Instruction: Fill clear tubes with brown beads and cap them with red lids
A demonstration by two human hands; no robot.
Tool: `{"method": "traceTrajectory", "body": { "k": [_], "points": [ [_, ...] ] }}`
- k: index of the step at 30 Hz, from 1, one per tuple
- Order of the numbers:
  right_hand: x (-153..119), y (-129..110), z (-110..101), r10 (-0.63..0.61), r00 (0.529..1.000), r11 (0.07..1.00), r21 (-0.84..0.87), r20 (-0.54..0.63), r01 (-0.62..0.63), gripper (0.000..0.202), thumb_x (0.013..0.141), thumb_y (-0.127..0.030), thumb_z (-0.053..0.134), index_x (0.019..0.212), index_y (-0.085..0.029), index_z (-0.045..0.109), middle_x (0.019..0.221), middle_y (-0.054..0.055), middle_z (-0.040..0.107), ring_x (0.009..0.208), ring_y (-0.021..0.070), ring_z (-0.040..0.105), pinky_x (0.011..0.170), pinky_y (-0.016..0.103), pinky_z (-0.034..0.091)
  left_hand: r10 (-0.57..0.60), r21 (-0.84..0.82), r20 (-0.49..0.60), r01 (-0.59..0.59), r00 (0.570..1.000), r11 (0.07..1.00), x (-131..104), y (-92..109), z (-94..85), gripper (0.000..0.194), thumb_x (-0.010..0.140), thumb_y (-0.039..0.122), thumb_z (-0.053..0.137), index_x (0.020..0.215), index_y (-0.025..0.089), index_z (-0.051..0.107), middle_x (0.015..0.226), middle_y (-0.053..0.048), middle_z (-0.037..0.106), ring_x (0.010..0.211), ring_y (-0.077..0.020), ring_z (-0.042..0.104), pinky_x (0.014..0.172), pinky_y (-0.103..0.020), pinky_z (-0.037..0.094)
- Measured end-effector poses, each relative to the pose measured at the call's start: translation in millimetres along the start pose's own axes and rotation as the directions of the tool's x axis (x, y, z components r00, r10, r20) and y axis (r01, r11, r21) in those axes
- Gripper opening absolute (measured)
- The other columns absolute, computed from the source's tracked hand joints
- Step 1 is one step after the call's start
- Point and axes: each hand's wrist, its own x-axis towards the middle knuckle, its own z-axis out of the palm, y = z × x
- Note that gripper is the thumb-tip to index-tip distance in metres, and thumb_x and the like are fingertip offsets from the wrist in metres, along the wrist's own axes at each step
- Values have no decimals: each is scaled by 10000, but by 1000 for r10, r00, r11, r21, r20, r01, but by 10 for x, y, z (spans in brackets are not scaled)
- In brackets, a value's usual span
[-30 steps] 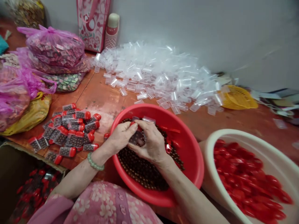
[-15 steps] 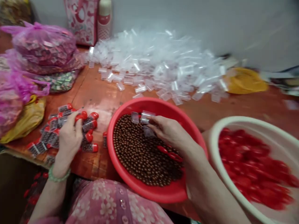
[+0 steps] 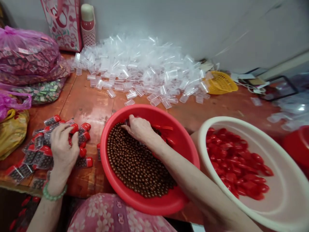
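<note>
My left hand (image 3: 63, 145), with a green bead bracelet on the wrist, rests over a pile of small clear containers (image 3: 44, 158) with red caps and dark balls inside. Its fingers are apart and curved over the pile. My right hand (image 3: 140, 129) reaches into a red basin (image 3: 108, 180) of brown balls (image 3: 135, 167), fingers pinched at a clear container (image 3: 126, 122) that is mostly hidden behind them. Red pieces (image 3: 169, 140) lie in the basin behind my right wrist. A cream basin (image 3: 282, 180) at the right holds many red caps (image 3: 231, 161).
Clear empty containers (image 3: 145, 67) are heaped along the wall. Pink bags (image 3: 29, 54) and a yellow bag (image 3: 14, 132) stand left. A patterned bag (image 3: 64, 29) and a bottle (image 3: 88, 27) are behind. A yellow basket (image 3: 220, 82) lies right of the heap.
The view has swung to the right. My right hand has moved towards the back left of the red basin, and the clear containers at its fingers are now mostly hidden. My left hand's fingers have spread.
</note>
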Motion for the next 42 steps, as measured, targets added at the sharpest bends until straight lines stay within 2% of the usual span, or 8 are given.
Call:
{"method": "traceTrajectory", "body": {
  "k": [5, 8, 13, 21, 27, 35, 38, 42],
  "points": [
    [-9, 80, -1, -101, 994, 994, -35, 49, 103, 283, 872, -316, 598, 1078, -123, 589, 1043, 156, 682, 949, 270, 668, 771, 326, 496, 102, -360, 135, -47, 986, 932, 1, 709, 80, 184, 888, 125, 522, 1043, 138, 620, 1088, -112, 672, 1062, -201, 622, 974, -384, 514],
    [-43, 108, -15, -222, 972, 973, -52, 71, 226, 185, 878, -147, 520, 1025, -124, 631, 1094, 162, 643, 975, 263, 647, 795, 331, 487, 182, -507, 197, -59, 964, 860, -46, 948, 192, 221, 907, 88, 471, 1082, 103, 605, 1089, -134, 679, 1046, -175, 638, 954, -323, 532],
    [-88, -27, 111, -441, 888, 896, 10, 128, 444, 292, 873, -17, 401, 962, -100, 666, 1058, 174, 641, 988, 258, 635, 855, 352, 476, 202, -448, 200, -94, 959, 889, -97, 976, 336, 288, 911, 75, 407, 1128, 113, 592, 1114, -147, 680, 1065, -208, 640, 947, -369, 544],
    [-218, -52, 315, -635, 758, 752, 341, 148, 564, 378, 716, -43, 625, 1085, -122, 645, 1102, 92, 667, 1035, 216, 622, 925, 329, 485, 230, -386, 265, -116, 936, 915, -71, 967, 344, 333, 895, 73, 370, 1128, 79, 608, 1120, -160, 683, 1060, -232, 644, 940, -388, 546],
    [-301, 71, 256, -604, 795, 439, 858, 62, 267, 409, 757, -248, 710, 1142, -137, 629, 1048, 37, 693, 1004, 201, 632, 930, 356, 494, 182, -462, 318, -16, 930, 887, -16, 960, 245, 331, 941, 141, 371, 1198, 93, 575, 1159, -158, 677, 1113, -221, 633, 983, -391, 530],
    [-533, 192, -37, -526, 844, 248, 931, -101, 266, 381, 777, -253, 704, 1148, -178, 657, 1165, 47, 688, 1094, 191, 622, 1009, 373, 456, 305, -593, 652, 215, 694, 776, 206, 939, 67, 625, 848, 183, 545, 1449, 142, 378, 1492, -178, 436, 1380, -286, 429, 1135, -492, 382],
    [-622, 208, -112, -507, 852, 235, 929, -135, 286, 335, 833, -271, 652, 1159, -194, 668, 1130, 37, 709, 1064, 189, 645, 976, 366, 484, 254, -587, 711, 355, 656, 727, 202, 1020, 159, 554, 879, 237, 533, 1415, 139, 433, 1435, -171, 509, 1316, -279, 505, 1101, -500, 411],
    [-734, 230, -183, -438, 876, 367, 851, -199, 377, 226, 881, -255, 597, 1069, -200, 711, 1002, 23, 749, 942, 181, 685, 895, 339, 522, 177, -607, 702, 449, 690, 656, 195, 1123, 242, 406, 871, 211, 551, 1272, 163, 588, 1285, -110, 646, 1182, -231, 604, 1076, -421, 432]
  ]
}}
